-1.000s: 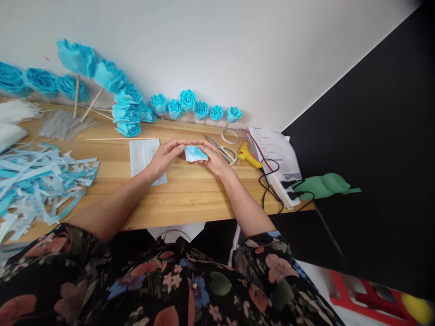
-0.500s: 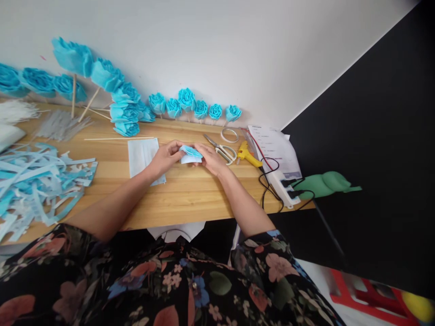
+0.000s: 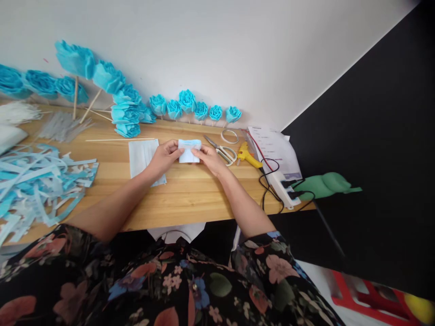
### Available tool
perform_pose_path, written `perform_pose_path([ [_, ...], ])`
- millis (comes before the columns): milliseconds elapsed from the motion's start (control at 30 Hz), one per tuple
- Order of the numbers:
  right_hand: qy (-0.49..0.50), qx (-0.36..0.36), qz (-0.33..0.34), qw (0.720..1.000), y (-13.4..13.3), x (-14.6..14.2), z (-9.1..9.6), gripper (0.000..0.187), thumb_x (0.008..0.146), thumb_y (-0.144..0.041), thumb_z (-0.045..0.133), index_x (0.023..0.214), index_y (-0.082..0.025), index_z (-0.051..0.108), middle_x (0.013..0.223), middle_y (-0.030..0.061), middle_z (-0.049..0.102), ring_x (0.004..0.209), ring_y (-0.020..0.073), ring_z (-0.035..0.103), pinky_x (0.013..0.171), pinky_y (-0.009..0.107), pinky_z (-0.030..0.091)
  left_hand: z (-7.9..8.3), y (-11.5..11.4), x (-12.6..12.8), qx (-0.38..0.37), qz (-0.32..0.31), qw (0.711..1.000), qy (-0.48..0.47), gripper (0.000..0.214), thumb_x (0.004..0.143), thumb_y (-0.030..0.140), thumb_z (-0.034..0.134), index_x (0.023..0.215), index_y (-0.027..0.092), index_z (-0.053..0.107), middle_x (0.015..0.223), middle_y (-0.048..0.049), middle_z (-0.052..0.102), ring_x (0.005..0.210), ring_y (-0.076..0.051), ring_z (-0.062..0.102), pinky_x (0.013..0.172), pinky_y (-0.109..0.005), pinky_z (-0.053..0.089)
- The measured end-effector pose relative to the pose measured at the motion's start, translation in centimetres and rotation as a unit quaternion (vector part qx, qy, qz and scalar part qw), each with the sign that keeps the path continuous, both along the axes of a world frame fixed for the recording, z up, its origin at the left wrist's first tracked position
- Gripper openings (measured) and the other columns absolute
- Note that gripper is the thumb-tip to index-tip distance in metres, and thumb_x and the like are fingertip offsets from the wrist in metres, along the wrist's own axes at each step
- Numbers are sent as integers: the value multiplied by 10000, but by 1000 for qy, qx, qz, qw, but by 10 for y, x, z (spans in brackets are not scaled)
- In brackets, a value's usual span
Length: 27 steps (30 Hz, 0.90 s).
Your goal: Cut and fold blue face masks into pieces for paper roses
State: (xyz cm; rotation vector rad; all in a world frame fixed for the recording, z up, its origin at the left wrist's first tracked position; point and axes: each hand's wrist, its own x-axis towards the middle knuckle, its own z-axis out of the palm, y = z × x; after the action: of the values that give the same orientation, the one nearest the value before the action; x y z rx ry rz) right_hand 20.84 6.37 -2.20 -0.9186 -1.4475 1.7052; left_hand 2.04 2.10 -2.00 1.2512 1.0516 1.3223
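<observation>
Between both hands is a small folded piece of pale blue fabric (image 3: 189,154), brighter blue along its upper edge. My left hand (image 3: 167,155) pinches its left side, thumb on the front face. On the right side, my right hand (image 3: 208,158) grips it the same way, with its thumb on the front. The fingers behind the fabric are mostly hidden. A flat pale blue face mask (image 3: 139,158) lies on the table under and beside my left wrist. Just right of my right hand lie scissors (image 3: 226,155) with pale handles.
Blue fabric flowers (image 3: 127,111) on sticks line the wall. A heap of cut strips (image 3: 44,181) covers the table's left. To the right are a tape roll (image 3: 229,136), a yellow glue gun (image 3: 249,156), papers (image 3: 273,149) and a power strip (image 3: 283,188) with black cords.
The fabric piece, folded over and tilted before, is now held flatter and squarer, its pale face toward me. Both thumbs have moved onto its front.
</observation>
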Motion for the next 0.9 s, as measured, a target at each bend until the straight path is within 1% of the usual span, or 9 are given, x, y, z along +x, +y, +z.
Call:
perform_pose_path([
  [67,-18,10,-20,1000,2,1,-3,477,709,-519,828,1023,-169,742,889,29,735,787,155,649,685,265,566,-1,0,0,-6,-18,1000,-2,448,707,514,830,943,172,664,849,-57,766,775,-200,686,737,-321,551],
  [133,-28,25,-26,999,4,2,-5,451,721,-509,817,1012,-171,750,898,29,747,815,162,662,741,281,562,-2,1,0,-14,-27,999,11,463,711,499,829,983,164,663,869,-67,767,789,-210,694,719,-320,554],
  [233,-32,51,-27,998,4,2,-6,406,744,-486,798,1000,-173,754,909,18,758,835,157,672,829,289,545,-2,0,0,-23,-22,999,44,482,710,488,828,1014,153,663,884,-74,767,802,-222,697,678,-307,545],
  [300,-38,63,-24,997,4,2,-5,395,753,-475,786,1005,-173,753,916,17,761,848,161,676,848,293,536,-1,-1,0,-20,-17,998,57,487,718,503,818,1026,156,670,893,-72,770,816,-228,699,682,-310,545],
  [467,-48,69,-23,996,3,0,-2,387,744,-484,776,970,-171,746,870,14,742,819,166,658,798,286,519,2,-2,0,-8,-15,999,39,477,715,535,817,981,158,696,858,-74,766,839,-245,705,741,-346,558],
  [600,-30,66,-31,997,1,-1,3,417,713,-479,792,1002,-186,726,832,7,711,777,161,628,741,275,518,4,-3,2,-2,-18,1000,-5,483,692,546,829,959,162,706,913,-91,775,889,-252,706,804,-364,548],
  [733,-17,52,-26,998,-1,-1,8,368,711,-418,775,999,-197,715,811,2,678,711,146,588,662,265,508,5,-3,2,-19,7,999,-25,387,671,481,829,875,175,708,862,-63,765,796,-203,674,757,-323,527],
  [800,-6,60,-18,998,-1,0,8,287,708,-343,740,955,-198,725,797,-6,670,712,140,581,674,261,503,4,-2,0,-21,18,999,-30,307,657,427,813,812,186,703,807,-37,748,715,-167,636,709,-298,508],
  [900,-3,87,-7,996,2,2,6,185,704,-255,655,854,-190,741,737,-22,648,716,127,574,722,254,489,3,-2,-2,-29,7,999,-26,194,643,347,766,730,193,686,701,-9,699,618,-139,590,646,-284,486],
])
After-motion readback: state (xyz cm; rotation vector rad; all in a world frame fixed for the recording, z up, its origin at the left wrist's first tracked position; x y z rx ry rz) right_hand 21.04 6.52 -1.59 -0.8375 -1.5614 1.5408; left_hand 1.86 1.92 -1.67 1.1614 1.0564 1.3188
